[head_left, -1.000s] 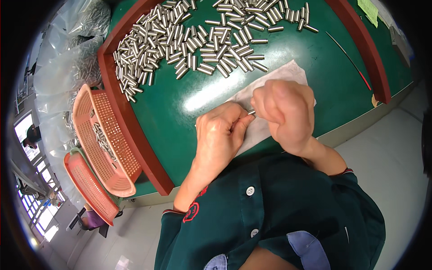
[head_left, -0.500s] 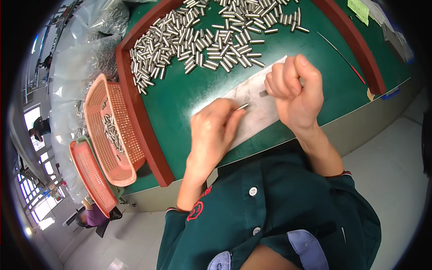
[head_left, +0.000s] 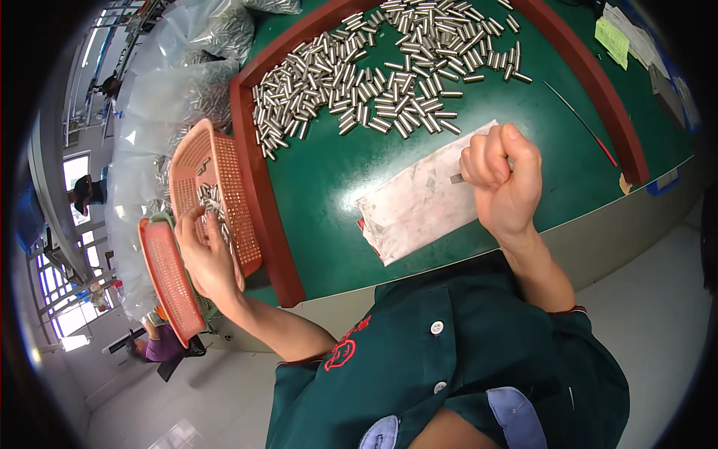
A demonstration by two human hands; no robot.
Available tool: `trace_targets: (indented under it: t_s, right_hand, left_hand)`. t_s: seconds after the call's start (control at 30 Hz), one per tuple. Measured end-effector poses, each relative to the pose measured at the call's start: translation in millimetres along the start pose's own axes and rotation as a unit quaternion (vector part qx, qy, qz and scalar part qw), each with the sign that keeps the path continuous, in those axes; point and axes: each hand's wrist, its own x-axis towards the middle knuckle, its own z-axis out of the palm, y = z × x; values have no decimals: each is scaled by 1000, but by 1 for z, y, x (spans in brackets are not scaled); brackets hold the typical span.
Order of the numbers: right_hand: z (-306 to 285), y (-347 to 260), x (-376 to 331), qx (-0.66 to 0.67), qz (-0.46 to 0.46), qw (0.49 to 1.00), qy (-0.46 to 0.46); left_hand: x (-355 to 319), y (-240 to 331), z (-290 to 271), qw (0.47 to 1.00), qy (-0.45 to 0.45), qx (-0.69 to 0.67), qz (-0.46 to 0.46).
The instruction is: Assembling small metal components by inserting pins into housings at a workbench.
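My left hand (head_left: 204,258) is over the near part of a pink perforated basket (head_left: 239,202), its thumb and fingers apart. No pin shows between them. Short shiny metal pins (head_left: 212,198) lie inside the basket. My right hand (head_left: 502,168) is closed in a fist above a whitish, smudged cloth pad (head_left: 407,206); what it holds, if anything, is hidden. A small dark grey piece (head_left: 457,179) shows beside the fist's curled fingers. Beyond the pad, a large heap of steel pins (head_left: 404,93) spreads over the green tabletop (head_left: 321,217).
A dark red raised border (head_left: 262,194) frames the work surface. Near its right side lies a thin tool with a red handle (head_left: 606,150). Clear bags of pins (head_left: 202,90) and a second pink basket (head_left: 170,280) stand at left. Another person (head_left: 161,344) sits farther back.
My left hand has moved left from the cloth pad to the pink basket, and the pin it held is no longer visible in it. My right hand stays a fist over the pad.
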Motion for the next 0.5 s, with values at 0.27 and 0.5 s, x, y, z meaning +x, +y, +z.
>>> trace_targets:
  t_s: [0.27, 0.5]
  right_hand:
    - [-3, 0, 2, 18, 11, 1000, 10]
    - [-4, 0, 0, 38, 17, 999, 28]
  left_hand:
    - [6, 109, 41, 969, -62, -228, 75]
    - [14, 135, 83, 960, -163, -168, 153]
